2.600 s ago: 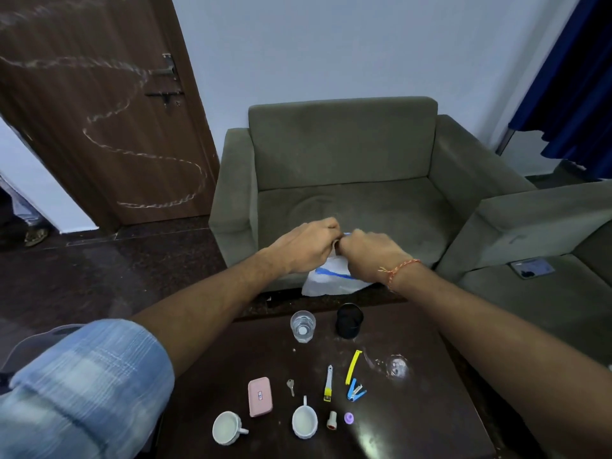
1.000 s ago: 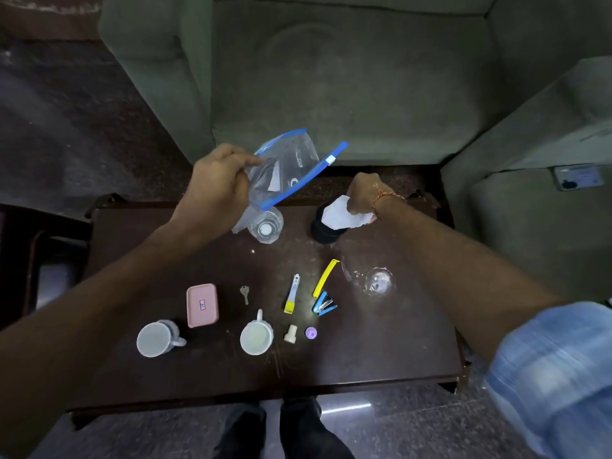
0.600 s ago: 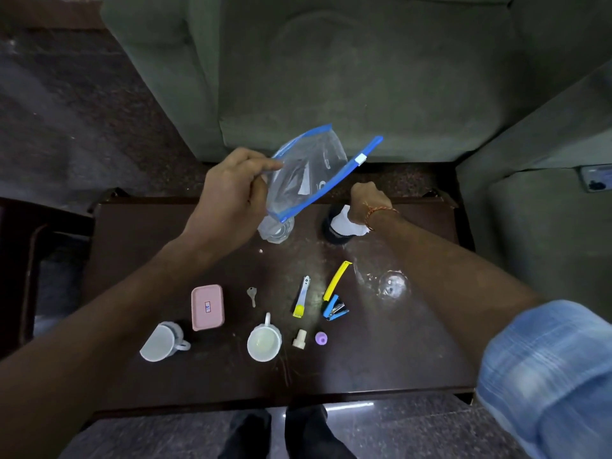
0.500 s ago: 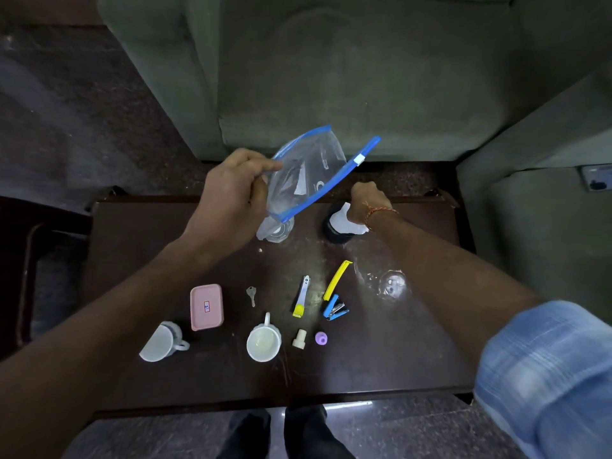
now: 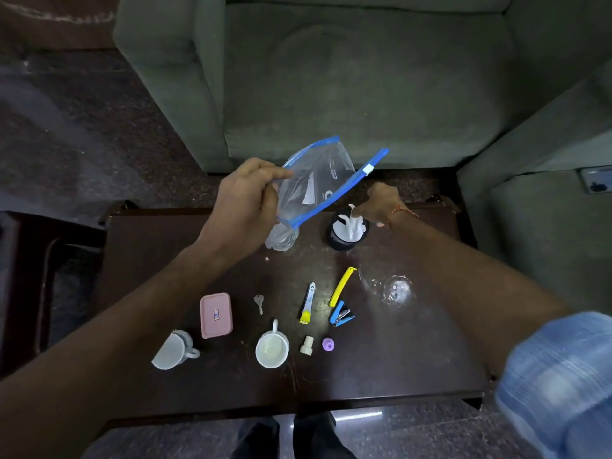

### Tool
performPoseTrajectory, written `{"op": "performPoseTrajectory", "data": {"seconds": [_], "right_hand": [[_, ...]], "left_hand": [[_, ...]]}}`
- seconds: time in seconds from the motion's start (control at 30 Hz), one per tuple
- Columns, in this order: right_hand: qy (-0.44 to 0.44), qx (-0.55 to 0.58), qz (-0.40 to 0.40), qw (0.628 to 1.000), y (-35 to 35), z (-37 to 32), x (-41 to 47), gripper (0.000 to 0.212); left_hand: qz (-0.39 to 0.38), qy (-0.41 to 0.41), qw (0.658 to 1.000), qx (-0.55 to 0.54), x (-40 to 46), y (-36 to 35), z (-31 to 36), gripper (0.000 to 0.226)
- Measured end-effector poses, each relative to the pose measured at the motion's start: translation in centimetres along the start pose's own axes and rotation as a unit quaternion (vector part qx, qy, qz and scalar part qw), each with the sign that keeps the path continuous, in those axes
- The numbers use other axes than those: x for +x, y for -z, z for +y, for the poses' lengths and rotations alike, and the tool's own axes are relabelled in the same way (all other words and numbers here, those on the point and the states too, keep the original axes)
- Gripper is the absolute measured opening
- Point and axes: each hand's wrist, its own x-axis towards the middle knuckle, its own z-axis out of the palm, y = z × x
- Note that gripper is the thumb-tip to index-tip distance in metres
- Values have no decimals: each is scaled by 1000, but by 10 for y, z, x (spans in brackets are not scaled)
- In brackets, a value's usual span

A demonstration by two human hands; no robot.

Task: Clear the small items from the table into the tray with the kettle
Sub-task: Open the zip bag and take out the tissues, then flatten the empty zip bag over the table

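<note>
While the left hand [image 5: 243, 210] grips a clear bag [image 5: 314, 180] by its side, thumb and fingers curled round the plastic, the bag hangs open above the far edge of the desk [image 5: 414, 359], its blue zip strip slanting up toward the right. Below the bag stands a glass [image 5: 281, 240], partly hidden by it. Right of the glass sits a black cup [image 5: 346, 238] with white paper [image 5: 350, 226] inside; the right hand [image 5: 381, 202] hovers over it, fingers curled down and pinching the top of the paper. Nearer the middle of the desk lie a key [image 5: 259, 303], a nail clipper [image 5: 308, 303] with a yellow end, a yellow clip [image 5: 341, 286] and, just beside its lower end, a blue stapler [image 5: 341, 318]. A clear glass lid [image 5: 395, 289] lies right of the yellow clip. Toward the near edge sit a pink box [image 5: 216, 314], a white mug [image 5: 174, 351] tipped on its side at the left, an upright white cup [image 5: 271, 351], a small white cap [image 5: 307, 345] and a purple cap [image 5: 328, 343], the two caps close together but apart. A green sofa [image 5: 364, 77] stands beyond the far edge. No tray or kettle can be made out.
</note>
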Motion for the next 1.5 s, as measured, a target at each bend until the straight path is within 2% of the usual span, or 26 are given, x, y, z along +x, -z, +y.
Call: {"op": "performPoseTrajectory", "data": {"seconds": [0.1, 0.2, 0.23, 0.37, 0.57, 0.8, 0.93, 1.03, 1.13, 1.33, 1.5], "right_hand": [[43, 34, 43, 998, 29, -2, -19, 61], [117, 119, 49, 985, 60, -11, -43, 44], [143, 165, 42, 975, 70, -16, -53, 44], [232, 302, 22, 924, 112, -40, -94, 67], [344, 332, -11, 878, 165, -65, -148, 69], [402, 317, 26, 859, 215, -79, -197, 38], [414, 358, 62, 835, 230, -86, -223, 17], [387, 400, 105, 824, 232, -89, -237, 22], [356, 443, 153, 808, 233, -94, -254, 21], [324, 511, 183, 775, 242, -97, -298, 16], [316, 513, 230, 764, 256, -101, -333, 16]], "left_hand": [[-3, 13, 1000, -19, 8, 8, 9, 32], [-9, 7, 1000, -25, 19, 20, 24, 35], [-10, -1, 1000, -22, 24, 25, 29, 36], [-10, -29, 999, -11, 42, 46, 51, 40], [-46, -67, 997, -7, 68, 81, 86, 43], [-79, -102, 992, -3, 97, 131, 129, 34], [-112, -68, 990, -48, 105, 153, 149, 28], [-133, -37, 979, -152, 108, 164, 163, 23], [-143, -63, 968, -198, 107, 176, 171, 34], [-130, -82, 973, -172, 110, 213, 189, 44], [-128, -88, 973, -171, 112, 245, 208, 37]]}}
